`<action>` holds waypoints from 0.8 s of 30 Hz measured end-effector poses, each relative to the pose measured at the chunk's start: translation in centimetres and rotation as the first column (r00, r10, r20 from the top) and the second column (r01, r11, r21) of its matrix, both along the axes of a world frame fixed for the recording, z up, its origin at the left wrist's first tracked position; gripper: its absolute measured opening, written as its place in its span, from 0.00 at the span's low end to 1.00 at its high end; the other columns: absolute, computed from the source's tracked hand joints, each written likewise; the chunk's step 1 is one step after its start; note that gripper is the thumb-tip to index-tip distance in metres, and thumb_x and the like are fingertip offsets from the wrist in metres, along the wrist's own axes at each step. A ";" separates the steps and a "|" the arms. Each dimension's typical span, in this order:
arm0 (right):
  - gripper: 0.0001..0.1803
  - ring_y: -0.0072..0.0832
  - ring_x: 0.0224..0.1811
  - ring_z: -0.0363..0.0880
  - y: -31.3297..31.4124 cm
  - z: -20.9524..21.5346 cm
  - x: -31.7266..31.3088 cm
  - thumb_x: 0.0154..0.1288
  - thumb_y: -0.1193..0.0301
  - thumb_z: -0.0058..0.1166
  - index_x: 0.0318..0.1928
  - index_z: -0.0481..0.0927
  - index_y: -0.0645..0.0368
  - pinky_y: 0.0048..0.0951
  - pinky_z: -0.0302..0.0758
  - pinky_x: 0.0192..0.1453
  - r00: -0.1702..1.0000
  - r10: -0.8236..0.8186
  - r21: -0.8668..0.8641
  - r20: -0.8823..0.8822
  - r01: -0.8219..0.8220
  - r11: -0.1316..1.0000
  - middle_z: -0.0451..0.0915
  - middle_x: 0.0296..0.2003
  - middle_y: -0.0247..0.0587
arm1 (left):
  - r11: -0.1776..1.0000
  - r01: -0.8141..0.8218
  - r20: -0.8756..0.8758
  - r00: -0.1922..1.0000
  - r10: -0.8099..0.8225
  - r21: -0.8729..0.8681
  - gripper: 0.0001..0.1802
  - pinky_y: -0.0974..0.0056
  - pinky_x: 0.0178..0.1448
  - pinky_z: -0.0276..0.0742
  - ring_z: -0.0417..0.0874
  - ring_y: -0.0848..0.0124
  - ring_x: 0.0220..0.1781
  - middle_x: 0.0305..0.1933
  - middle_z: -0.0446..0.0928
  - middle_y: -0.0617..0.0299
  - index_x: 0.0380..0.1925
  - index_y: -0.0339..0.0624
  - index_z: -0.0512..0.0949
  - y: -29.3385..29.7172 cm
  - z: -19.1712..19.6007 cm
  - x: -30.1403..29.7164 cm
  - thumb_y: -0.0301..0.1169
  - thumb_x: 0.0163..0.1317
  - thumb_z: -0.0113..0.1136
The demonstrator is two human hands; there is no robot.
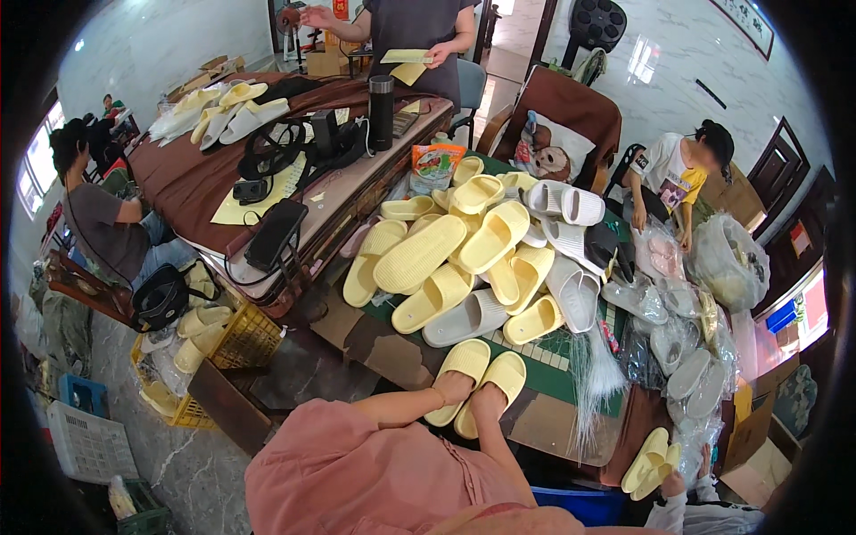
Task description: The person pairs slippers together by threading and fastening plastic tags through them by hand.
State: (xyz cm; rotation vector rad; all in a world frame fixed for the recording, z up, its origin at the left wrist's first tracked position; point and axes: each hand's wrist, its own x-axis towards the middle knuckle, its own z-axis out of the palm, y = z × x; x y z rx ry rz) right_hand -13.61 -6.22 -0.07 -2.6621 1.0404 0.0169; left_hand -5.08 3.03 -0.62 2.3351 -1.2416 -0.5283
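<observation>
Left hand [452, 390] pressed onto heel of one pale yellow foam slipper [463, 361], right hand [488, 399] on its pair [501, 376]; both lie side by side at the near edge of the green table [562, 374]. Ribbed, rounded soles. Fingers tucked under; grip cannot be made out. Heap of slippers [464, 259] beyond

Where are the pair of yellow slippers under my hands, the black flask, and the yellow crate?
pair of yellow slippers [477, 366], head view, straps.
black flask [382, 114], head view, body.
yellow crate [245, 339], head view, side wall.
</observation>
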 end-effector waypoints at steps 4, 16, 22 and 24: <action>0.11 0.45 0.36 0.81 0.3 1.0 0.0 0.56 0.68 0.49 0.34 0.80 0.62 0.42 0.77 0.41 1.000 -0.006 0.029 -0.029 0.007 1.000 0.81 0.34 0.53 | 0.999 -0.002 0.000 1.000 0.002 0.036 0.15 0.50 0.42 0.78 0.82 0.50 0.35 0.32 0.80 0.43 0.29 0.36 0.80 -0.1 -0.2 0.1 0.35 0.56 0.49; 0.13 0.48 0.36 0.80 0.4 -0.2 -1.2 0.56 0.67 0.49 0.35 0.78 0.65 0.45 0.76 0.42 0.998 0.057 0.020 0.035 -0.058 0.998 0.80 0.33 0.56 | 1.000 0.004 0.050 0.999 -0.003 -0.024 0.14 0.52 0.38 0.79 0.82 0.51 0.32 0.31 0.80 0.44 0.28 0.35 0.79 1.0 -0.8 -1.4 0.34 0.56 0.48; 0.12 0.46 0.35 0.81 2.2 0.2 -2.7 0.57 0.66 0.48 0.33 0.79 0.62 0.44 0.77 0.40 0.998 0.059 -0.017 0.035 -0.059 0.998 0.81 0.32 0.52 | 1.000 0.005 0.038 0.999 -0.005 -0.018 0.14 0.52 0.39 0.79 0.82 0.51 0.33 0.32 0.80 0.45 0.29 0.35 0.80 2.0 -0.1 -2.6 0.33 0.55 0.48; 0.12 0.45 0.34 0.81 2.3 -0.2 -3.1 0.57 0.66 0.48 0.33 0.79 0.62 0.43 0.77 0.40 0.998 0.064 0.008 0.001 -0.064 0.998 0.81 0.32 0.53 | 0.999 0.042 0.028 0.999 -0.043 0.029 0.14 0.52 0.39 0.79 0.83 0.51 0.34 0.33 0.80 0.45 0.30 0.35 0.80 2.3 0.2 -2.7 0.33 0.55 0.48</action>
